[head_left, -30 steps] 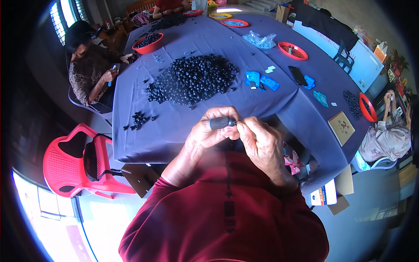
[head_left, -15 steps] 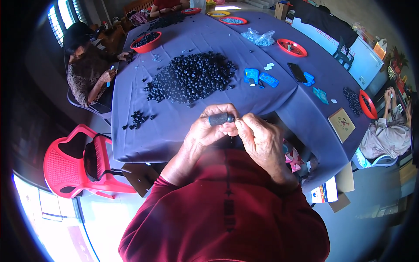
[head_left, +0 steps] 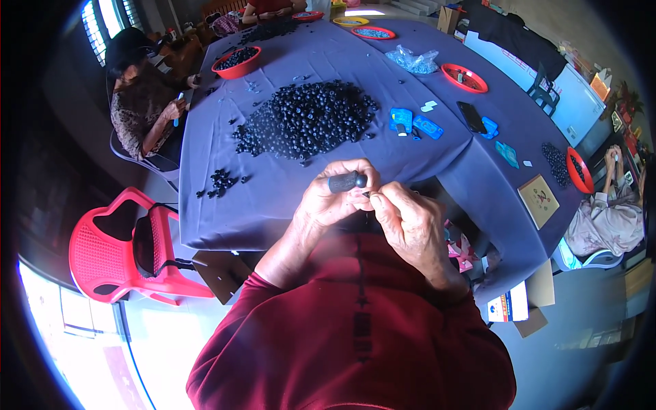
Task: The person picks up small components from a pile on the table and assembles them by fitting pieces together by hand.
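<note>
Both my hands are raised close together in front of my chest, at the near edge of the table. My left hand (head_left: 323, 198) is closed round a short dark cylinder (head_left: 343, 182) with a rounded right end; its exact kind is unclear. Just below that end, my right hand (head_left: 410, 215) pinches a small dark piece (head_left: 367, 194) between thumb and forefinger. The piece is mostly hidden by the fingertips. Beyond my hands lies a large heap of small black round parts (head_left: 304, 119), with a smaller cluster of black parts (head_left: 220, 182) to its left.
A dark cloth covers the table (head_left: 266, 219). On it are a red bowl of black parts (head_left: 237, 65), blue plastic pieces (head_left: 427, 127), a phone (head_left: 471, 117), a bag (head_left: 413, 61) and a red tray (head_left: 465, 78). A pink chair (head_left: 109, 246) stands left. Other people sit around.
The cylinder's rounded end now shows apart from the small piece in my right fingers, which sits slightly lower. The whole view has shifted a little.
</note>
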Demonstrator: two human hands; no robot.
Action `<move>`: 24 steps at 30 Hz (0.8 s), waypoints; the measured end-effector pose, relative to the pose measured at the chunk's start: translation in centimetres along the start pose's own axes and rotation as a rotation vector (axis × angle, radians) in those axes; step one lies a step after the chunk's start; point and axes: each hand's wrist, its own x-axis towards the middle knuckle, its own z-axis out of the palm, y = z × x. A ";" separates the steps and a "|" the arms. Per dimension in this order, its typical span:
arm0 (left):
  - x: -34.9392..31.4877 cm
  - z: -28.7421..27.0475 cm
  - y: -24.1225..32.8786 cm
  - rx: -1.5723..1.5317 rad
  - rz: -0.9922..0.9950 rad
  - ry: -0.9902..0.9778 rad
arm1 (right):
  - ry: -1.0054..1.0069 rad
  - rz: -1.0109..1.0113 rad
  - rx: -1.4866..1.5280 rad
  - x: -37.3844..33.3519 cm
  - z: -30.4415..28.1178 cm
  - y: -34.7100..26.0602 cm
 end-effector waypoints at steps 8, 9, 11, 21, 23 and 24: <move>0.0 0.1 0.1 -0.015 0.014 -0.018 | -0.004 -0.006 -0.049 0.0 -0.1 0.0; -0.1 -0.1 0.1 -0.006 0.013 -0.011 | -0.004 -0.006 -0.050 0.0 -0.1 0.0; -0.2 0.0 0.2 0.003 0.014 -0.004 | -0.023 0.014 -0.049 0.0 0.0 -0.1; -5.9 -6.9 8.2 1.851 0.131 0.625 | 0.066 0.045 -0.003 0.5 -0.6 -0.1; -9.2 -9.3 11.7 2.379 0.113 0.863 | 0.030 0.066 0.001 0.4 -0.3 -0.2; -11.4 -10.7 13.7 2.589 -0.084 0.919 | 0.027 0.065 0.005 0.4 -0.1 -0.2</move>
